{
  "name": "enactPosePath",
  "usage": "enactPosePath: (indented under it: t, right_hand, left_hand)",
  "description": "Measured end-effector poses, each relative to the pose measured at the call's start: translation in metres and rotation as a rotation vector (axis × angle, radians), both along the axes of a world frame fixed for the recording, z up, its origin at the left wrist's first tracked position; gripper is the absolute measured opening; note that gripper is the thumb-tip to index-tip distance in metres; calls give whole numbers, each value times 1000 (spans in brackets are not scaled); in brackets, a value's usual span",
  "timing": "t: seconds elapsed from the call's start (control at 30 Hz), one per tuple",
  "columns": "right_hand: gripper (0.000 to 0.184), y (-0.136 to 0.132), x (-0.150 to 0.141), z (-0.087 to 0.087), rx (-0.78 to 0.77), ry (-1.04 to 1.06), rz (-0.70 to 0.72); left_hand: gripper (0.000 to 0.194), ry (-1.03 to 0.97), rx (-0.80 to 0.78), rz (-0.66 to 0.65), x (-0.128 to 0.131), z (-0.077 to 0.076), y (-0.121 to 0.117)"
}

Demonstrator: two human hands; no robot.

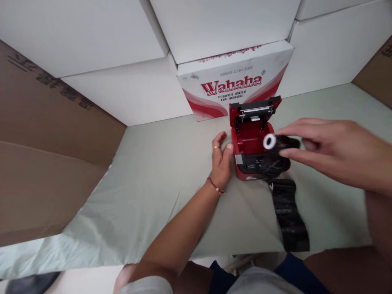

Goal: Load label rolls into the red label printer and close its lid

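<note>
A small red and black printer (pixel 251 141) stands on the cloth with its lid (pixel 255 107) raised, baring a red compartment. My left hand (pixel 221 160) rests at the printer's left side, fingers apart and slightly bent, the thumb against the casing; it grips nothing. Over the printer's right side, my right hand (pixel 324 149) pinches a black ribbon roll (pixel 284 143) with a white core end between thumb and fingers. Thin black film hangs across the printer's front right corner. A crinkled strip of black ribbon (pixel 289 214) lies from there toward the table's front edge.
Behind the printer leans a white and red Wahaha water carton (pixel 235 87). White boxes (pixel 122 85) are stacked along the back. A brown cardboard box (pixel 52 155) stands at the left, another at the far right. Pale green cloth (pixel 162 175) covers the table.
</note>
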State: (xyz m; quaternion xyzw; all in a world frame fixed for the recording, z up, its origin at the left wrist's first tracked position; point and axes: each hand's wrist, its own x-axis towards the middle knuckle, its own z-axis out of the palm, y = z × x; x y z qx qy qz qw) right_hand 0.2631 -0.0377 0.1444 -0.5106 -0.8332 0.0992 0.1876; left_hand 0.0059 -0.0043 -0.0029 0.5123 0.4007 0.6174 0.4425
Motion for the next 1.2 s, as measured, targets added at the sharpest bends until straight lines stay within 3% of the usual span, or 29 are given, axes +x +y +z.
enactPosePath:
  t: [0.13,0.27,0.53,0.67,0.73,0.8,0.87,0.93,1.07,1.2]
  right_hand:
    - [34,39,-59,-15,60,-234,-96]
    - [32,48,-75,-22,-68,-353,-151]
    - [31,65,-86,-26,-22,-362,-75]
    - [23,46,-72,-10,-31,78,2]
    - [26,34,-62,1,91,337,-136]
    - [30,30,-54,6,278,452,-301]
    - [37,37,-48,3,419,439,-346]
    - [45,50,-45,-6,448,384,-269]
    - [40,64,-46,-20,362,312,-79]
    - [42,48,-47,-17,271,289,-106]
  left_hand:
    - [47,408,506,266,-7,11,-18]
    - [43,649,763,199,-2,17,-32]
    - [45,767,712,39,4,11,-36]
    - [47,837,874,181,7,19,-34]
    - [45,861,934,237,9,22,-34]
    - [43,884,954,257,10,24,-35]
    - [42,911,952,261,10,24,-36]
    - [44,932,938,240,9,24,-36]
    - [49,916,941,169,7,24,-35]
    - [51,920,915,114,5,23,-34]
